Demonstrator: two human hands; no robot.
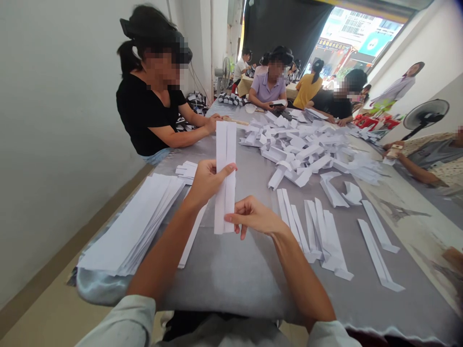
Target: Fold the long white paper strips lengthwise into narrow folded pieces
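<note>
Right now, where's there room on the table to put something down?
Near the front edge, bare gray tablecloth shows between the loose white strip and the folded strips. A smaller patch lies between the held paper and the big paper pile. It's crowded at that pile and at the flat stack on the left.

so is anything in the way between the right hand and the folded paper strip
No, nothing visible: the right hand touches the folded paper strip directly near its lower end, and the left hand holds it higher up.
</note>
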